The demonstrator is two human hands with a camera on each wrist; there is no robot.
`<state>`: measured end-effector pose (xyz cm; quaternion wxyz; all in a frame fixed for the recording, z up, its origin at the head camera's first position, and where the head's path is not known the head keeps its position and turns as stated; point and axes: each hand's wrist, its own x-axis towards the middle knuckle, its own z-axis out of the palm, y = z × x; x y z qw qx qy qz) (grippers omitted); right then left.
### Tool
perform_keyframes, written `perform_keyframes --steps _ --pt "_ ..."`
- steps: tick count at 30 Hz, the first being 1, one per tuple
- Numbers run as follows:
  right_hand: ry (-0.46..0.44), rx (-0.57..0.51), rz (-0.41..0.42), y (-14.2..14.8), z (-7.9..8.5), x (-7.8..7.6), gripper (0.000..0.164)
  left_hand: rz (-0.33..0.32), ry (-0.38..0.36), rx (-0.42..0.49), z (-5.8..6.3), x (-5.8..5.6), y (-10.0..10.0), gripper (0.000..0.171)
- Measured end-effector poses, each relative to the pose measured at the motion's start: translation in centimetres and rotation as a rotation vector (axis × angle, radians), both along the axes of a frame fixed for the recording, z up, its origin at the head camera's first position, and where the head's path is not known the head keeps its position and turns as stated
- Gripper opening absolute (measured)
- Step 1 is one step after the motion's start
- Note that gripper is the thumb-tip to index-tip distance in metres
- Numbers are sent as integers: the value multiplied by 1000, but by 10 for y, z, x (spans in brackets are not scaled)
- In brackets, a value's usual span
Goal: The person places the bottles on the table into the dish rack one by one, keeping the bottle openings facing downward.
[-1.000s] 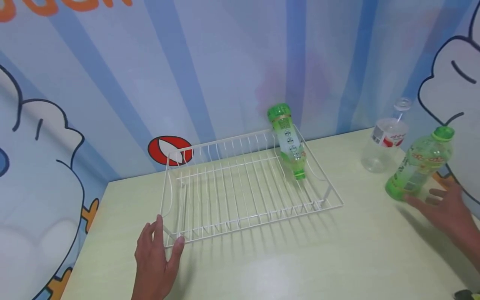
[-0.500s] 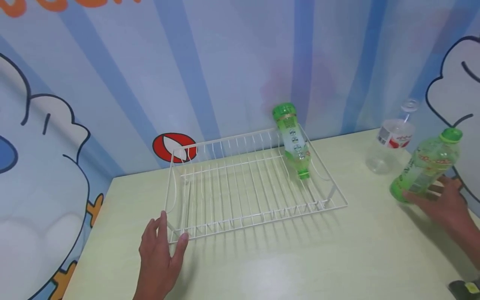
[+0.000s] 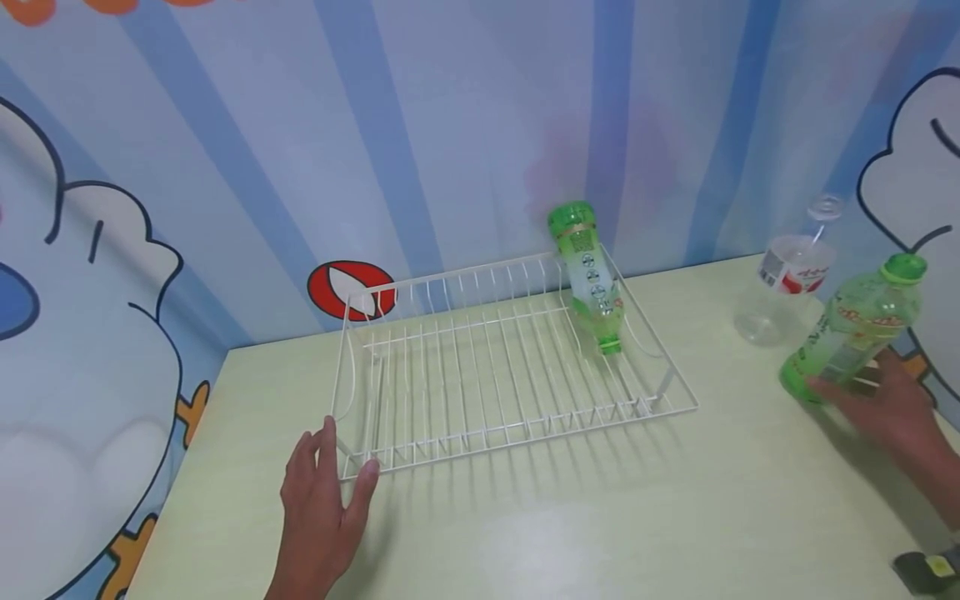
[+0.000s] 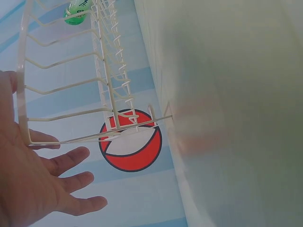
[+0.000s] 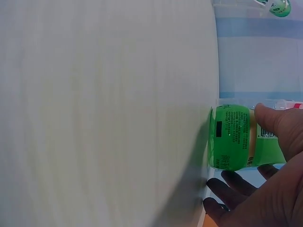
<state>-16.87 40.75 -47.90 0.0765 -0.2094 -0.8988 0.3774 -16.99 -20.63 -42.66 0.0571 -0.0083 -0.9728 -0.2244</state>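
A white wire dish rack (image 3: 517, 443) stands on the table, with my left hand (image 3: 318, 508) at its front left corner. The fingers of that hand are spread and straight, and the thumb touches the rail in the left wrist view. Inside the rack's right end a green bottle (image 3: 592, 279) leans upside down. At the far right my right hand (image 3: 888, 408) holds the lower part of a larger green-capped drink bottle (image 3: 858, 321). Its thumb lies on one side and its fingers are around the other, partly hidden by the bottle in the head view. The bottle stands on the table.
A clear plastic bottle (image 3: 787, 283) without a cap stands just behind and left of the larger green bottle. The pale table (image 3: 570, 525) meets a blue striped cartoon wall (image 3: 465, 150) at the back. A dark strap (image 3: 922, 572) shows at lower right.
My right hand has closed in on the larger green bottle and taken hold near its base. The left hand stays at the rack's corner. The head view has shifted slightly.
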Motion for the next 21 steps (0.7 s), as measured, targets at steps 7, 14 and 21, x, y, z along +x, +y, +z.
perform_keyframes --steps 7,14,21 --pt "-43 -11 -39 5 -5 0 106 -4 6 -1 -1 0 0 82" --pt "-18 -41 -40 -1 0 3 104 5 -12 -12 0 -1 0 82" --pt "22 -43 -17 -9 7 8 99 8 -33 -8 2 -1 1 85"
